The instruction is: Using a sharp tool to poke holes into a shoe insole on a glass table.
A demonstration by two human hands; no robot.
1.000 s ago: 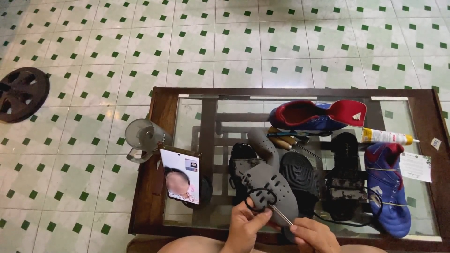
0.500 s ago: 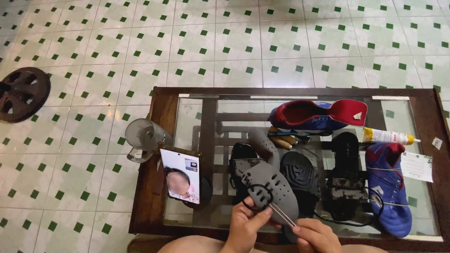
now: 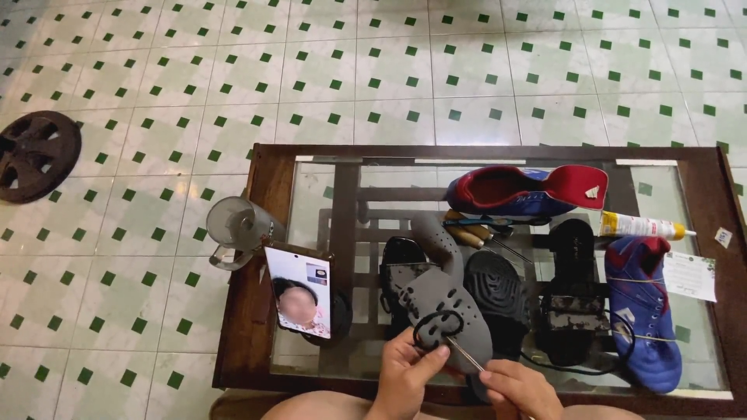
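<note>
Tiled floor, white with green squares; low wooden table [image 3: 268, 194] with glass top carries the lot.

Item: grey foam clog [image 3: 443, 299], perforated, sole side toward the camera, propped at the near edge of the table against the person's hands. Left hand [image 3: 405, 377] closed around its lower edge, thumb pressed on the sole beside a loop of black cord [image 3: 437, 327]. Right hand [image 3: 517, 386] just right of that grip, fingers pinched on a thin metal tool [image 3: 465, 355] whose tip meets the cord; whether it is an awl or a needle is hard to tell.

Handling, judged: light, soft and flexible, likely to bend under the tool; best held firmly at the thick sole edge close to the work point.

Beyond the grip: black sandal [image 3: 572, 292] and dark sole [image 3: 498, 299]. Farther off: red-and-blue shoe [image 3: 521, 190], its mate [image 3: 642, 311] to the right, glue tube [image 3: 638, 226]. Left of the grip: propped phone [image 3: 299, 292], clear jug [image 3: 233, 229]. On the floor, far left: dark round wheel cover [image 3: 35, 155].
</note>
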